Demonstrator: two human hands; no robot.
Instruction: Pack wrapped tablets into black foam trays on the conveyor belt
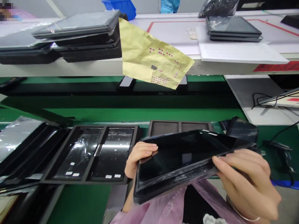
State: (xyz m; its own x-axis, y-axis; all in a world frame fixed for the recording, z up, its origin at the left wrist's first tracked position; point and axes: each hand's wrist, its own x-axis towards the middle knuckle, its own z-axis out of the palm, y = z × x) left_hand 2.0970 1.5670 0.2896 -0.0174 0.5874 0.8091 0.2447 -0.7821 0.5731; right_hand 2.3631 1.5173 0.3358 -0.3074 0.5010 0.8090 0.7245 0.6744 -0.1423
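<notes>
Both my hands hold a black glass-faced display panel (179, 158), tilted up in front of me, possibly with a second layer or tray under it. My left hand (139, 158) grips its left edge, with the fingers curled over the glass. My right hand (243, 177) holds its right edge, with the fingers across the front. Just beyond the panel lies a dark compartmented tray (179, 127), partly hidden by it. To the left stands a black tray (93, 154) holding plastic film and small white labels.
A crumpled yellow sheet (151, 53) with red dots overhangs a white shelf (163, 67). Stacks of black panels (81, 34) lie on that shelf at left, and another stack (233, 29) sits at right on white paper. A black cable (280, 144) runs along the green bench at right.
</notes>
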